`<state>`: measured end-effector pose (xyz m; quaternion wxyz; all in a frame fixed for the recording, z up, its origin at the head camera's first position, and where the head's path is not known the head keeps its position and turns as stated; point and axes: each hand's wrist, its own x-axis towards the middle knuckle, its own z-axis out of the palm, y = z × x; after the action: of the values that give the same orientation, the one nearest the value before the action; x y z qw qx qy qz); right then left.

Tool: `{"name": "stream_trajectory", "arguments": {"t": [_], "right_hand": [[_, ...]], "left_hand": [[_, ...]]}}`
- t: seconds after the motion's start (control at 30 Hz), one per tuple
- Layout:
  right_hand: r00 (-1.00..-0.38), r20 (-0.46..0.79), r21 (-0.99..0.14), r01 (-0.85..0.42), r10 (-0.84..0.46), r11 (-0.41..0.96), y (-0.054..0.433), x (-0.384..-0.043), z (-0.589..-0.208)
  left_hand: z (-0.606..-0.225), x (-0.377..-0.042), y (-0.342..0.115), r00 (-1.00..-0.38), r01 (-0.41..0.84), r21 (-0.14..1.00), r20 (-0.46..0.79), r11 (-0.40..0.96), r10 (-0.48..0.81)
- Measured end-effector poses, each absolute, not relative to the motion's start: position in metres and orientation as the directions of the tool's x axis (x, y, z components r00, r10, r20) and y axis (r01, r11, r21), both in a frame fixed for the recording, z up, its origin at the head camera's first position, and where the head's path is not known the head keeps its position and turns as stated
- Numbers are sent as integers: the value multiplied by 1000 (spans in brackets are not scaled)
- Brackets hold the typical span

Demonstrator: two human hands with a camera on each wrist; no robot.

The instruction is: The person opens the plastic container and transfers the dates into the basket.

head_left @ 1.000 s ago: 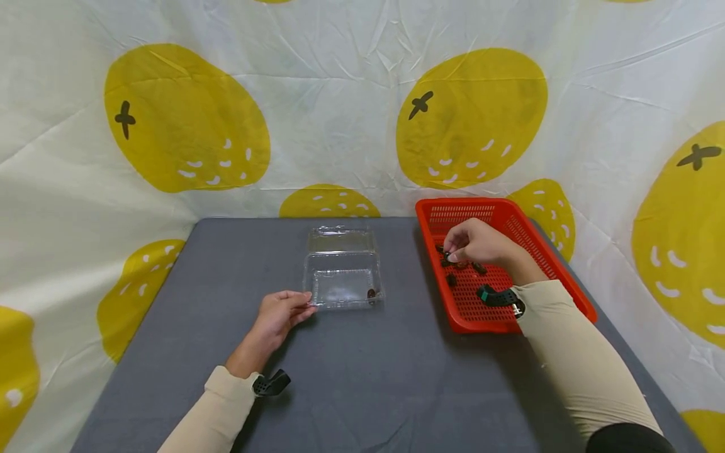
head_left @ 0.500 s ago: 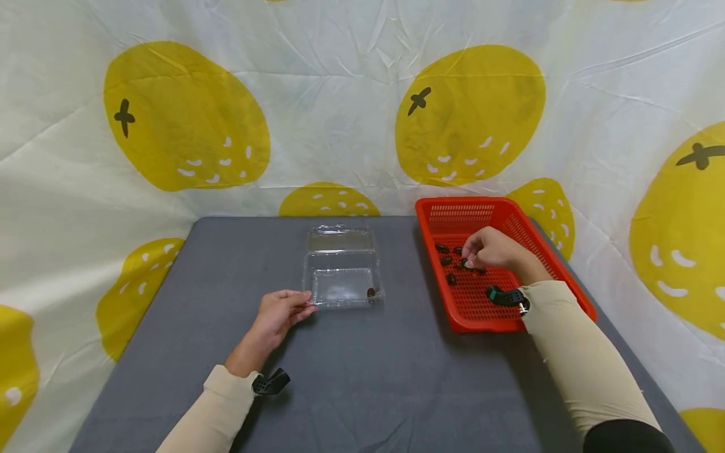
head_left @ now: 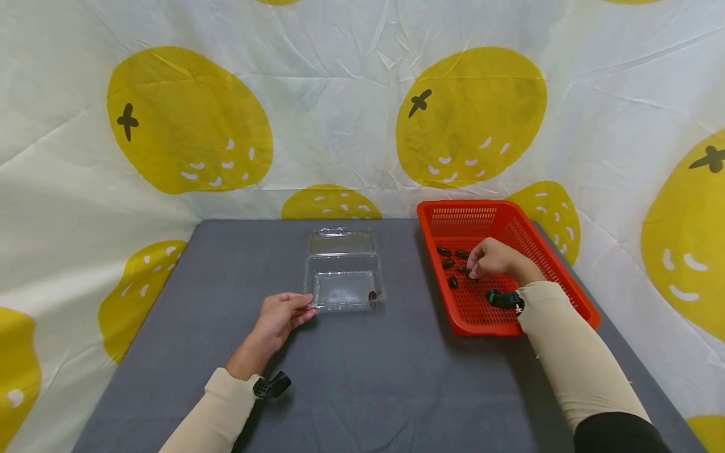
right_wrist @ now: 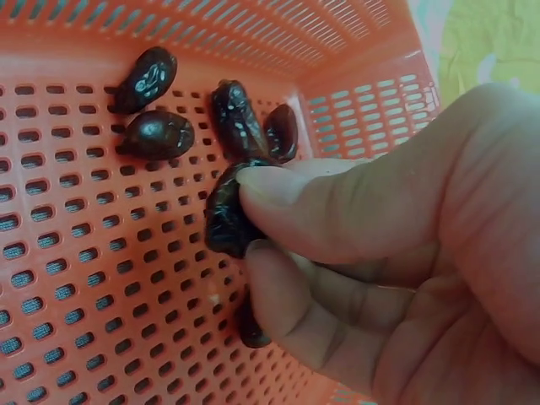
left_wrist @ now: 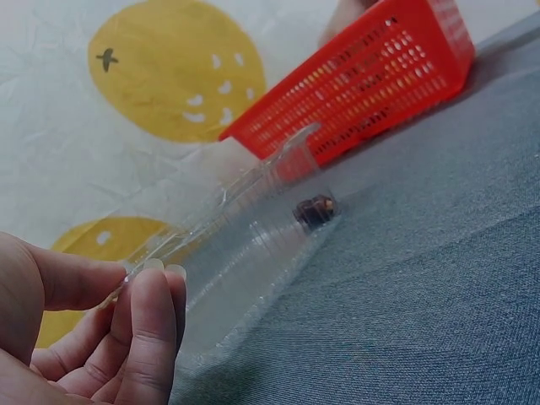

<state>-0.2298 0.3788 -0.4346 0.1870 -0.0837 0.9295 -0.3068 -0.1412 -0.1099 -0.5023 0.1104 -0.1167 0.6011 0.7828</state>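
Observation:
In the head view my left hand (head_left: 280, 319) pinches the near left corner of a clear plastic clamshell box (head_left: 342, 256), which stands with its lid (head_left: 342, 240) folded back. One dark brown date (head_left: 372, 298) lies inside at the near right corner; the left wrist view shows that date (left_wrist: 314, 210) through the clear wall. Over at the right, my right hand (head_left: 498, 259) reaches into a red plastic basket (head_left: 461, 329). Its thumb and fingertips pinch a glossy, wrinkled date (right_wrist: 224, 215) in the right wrist view. Several other dates (right_wrist: 158, 135) lie around it on the basket floor.
Grey cloth (head_left: 362, 384) covers the table. A white curtain with yellow fruit prints (head_left: 340, 126) hangs behind and at both sides. The basket's raised walls surround the right hand, and its right side lies near the table's right edge.
My right hand has moved right and nearer within the basket, uncovering several dates at its left side. The left hand and clamshell box have stayed in place.

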Motion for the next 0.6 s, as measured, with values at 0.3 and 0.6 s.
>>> {"name": "stream_trajectory", "arguments": {"t": [0.3,0.6], "right_hand": [[-876,-374,-615,-12,-305,788,370,-235,-432],[-870,-393,-634,22,-298,773,366,-237,-434]], "left_hand": [[-501,-143,-111,-945,-323,911,-323,-255,43],[-499,-143,-111,-945,-326,913,-325,-247,44]]}}
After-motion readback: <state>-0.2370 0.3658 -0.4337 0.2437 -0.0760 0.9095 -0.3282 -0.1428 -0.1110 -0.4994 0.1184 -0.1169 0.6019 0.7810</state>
